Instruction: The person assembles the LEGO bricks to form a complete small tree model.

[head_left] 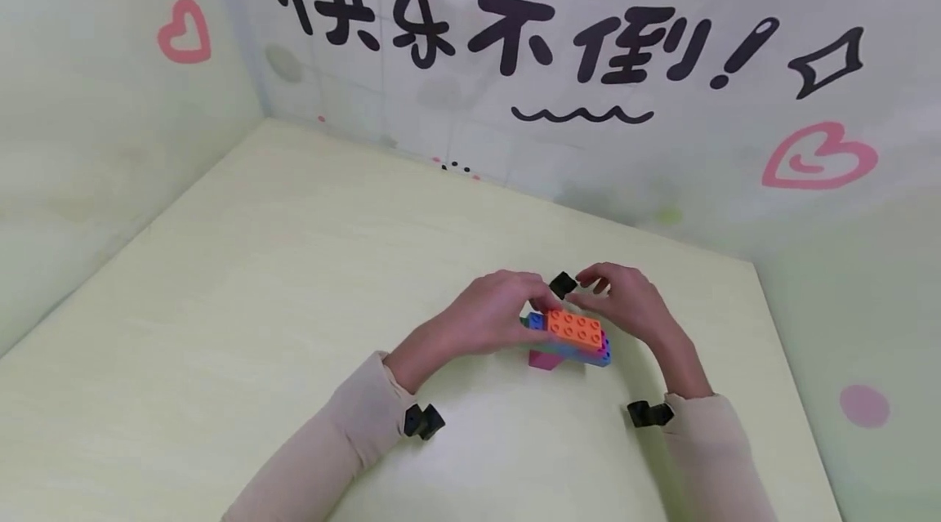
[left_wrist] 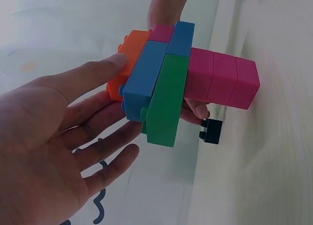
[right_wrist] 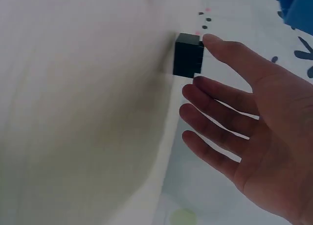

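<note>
My left hand (head_left: pixel 500 311) grips a stack of toy building bricks between thumb and fingers. An orange brick (head_left: pixel 575 328) tops it, the thumb lying on its side. Beneath are blue bricks (left_wrist: pixel 145 78), a green brick (left_wrist: pixel 168 100) and a column of magenta bricks (left_wrist: pixel 222 79) towards the table. The bent right hand (head_left: pixel 625 299) is beside the stack, close to a small black brick (right_wrist: pixel 188 55). In the right wrist view its thumb tip is at the brick's studded side, other fingers spread loosely, not round it. Whether the thumb touches it I cannot tell.
The pale table (head_left: pixel 220 301) meets a white back wall (head_left: pixel 441 113) with black characters and pink hearts. A side wall (head_left: pixel 95 97) stands at the left, another (head_left: pixel 867 326) at the right. Black devices (head_left: pixel 424 421) sit at both sleeve cuffs.
</note>
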The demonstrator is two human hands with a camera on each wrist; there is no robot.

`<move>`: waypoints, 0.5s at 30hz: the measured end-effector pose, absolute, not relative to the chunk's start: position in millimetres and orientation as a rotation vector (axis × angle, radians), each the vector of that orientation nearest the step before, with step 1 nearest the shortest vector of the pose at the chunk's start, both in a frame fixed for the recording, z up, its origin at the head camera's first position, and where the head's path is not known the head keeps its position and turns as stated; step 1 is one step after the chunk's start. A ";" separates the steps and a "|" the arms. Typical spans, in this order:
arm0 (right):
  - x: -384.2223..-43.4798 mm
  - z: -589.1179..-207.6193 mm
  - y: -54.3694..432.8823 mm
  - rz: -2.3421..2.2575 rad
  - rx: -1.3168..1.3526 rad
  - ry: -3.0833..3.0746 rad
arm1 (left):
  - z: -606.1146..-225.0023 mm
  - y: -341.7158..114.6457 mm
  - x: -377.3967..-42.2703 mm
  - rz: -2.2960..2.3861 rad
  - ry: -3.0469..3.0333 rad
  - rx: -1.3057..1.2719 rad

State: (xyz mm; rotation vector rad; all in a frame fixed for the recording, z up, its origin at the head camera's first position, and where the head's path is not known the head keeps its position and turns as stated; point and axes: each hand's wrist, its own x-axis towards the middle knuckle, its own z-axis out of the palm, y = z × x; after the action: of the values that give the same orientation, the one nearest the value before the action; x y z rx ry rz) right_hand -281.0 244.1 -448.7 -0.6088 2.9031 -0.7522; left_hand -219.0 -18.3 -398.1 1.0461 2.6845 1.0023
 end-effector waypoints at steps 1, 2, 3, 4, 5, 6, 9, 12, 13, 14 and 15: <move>-282.4 -451.3 242.8 -0.731 -0.597 2.899 | -398.5 -18.0 -218.1 0.992 2.687 1.042; -283.6 -453.1 241.6 -0.715 -0.592 2.898 | -399.0 -17.7 -217.5 0.985 2.689 1.039; -284.7 -454.6 240.6 -0.704 -0.588 2.899 | -399.5 -17.4 -217.1 0.978 2.693 1.039; -285.5 -455.9 239.8 -0.702 -0.587 2.901 | -399.7 -17.0 -216.7 0.974 2.694 1.038; -286.1 -456.9 239.1 -0.706 -0.586 2.903 | -400.3 -16.6 -216.8 0.972 2.695 1.038; -286.4 -457.7 238.8 -0.713 -0.587 2.908 | -400.8 -16.4 -216.9 0.974 2.696 1.044; -283.3 -457.3 241.8 -0.780 -0.595 2.939 | -402.8 -15.6 -217.5 0.972 2.690 1.058; -270.6 -448.9 248.5 -0.944 -0.609 2.978 | -405.0 -15.5 -219.4 0.963 2.687 1.066; -264.1 -443.7 250.2 -1.014 -0.611 2.986 | -405.4 -16.0 -220.3 0.964 2.685 1.064; -256.8 -437.7 250.9 -1.092 -0.620 2.983 | -405.8 -17.0 -221.3 0.963 2.686 1.060; -248.5 -430.8 250.4 -1.165 -0.630 2.973 | -406.3 -18.2 -222.3 0.962 2.690 1.057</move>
State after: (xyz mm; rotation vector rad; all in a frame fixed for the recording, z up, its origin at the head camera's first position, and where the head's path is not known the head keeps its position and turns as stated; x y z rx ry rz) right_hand -248.5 250.4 -430.8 -0.6302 2.9734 -1.1646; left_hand -222.3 -18.2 -406.3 1.0566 2.6897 0.9619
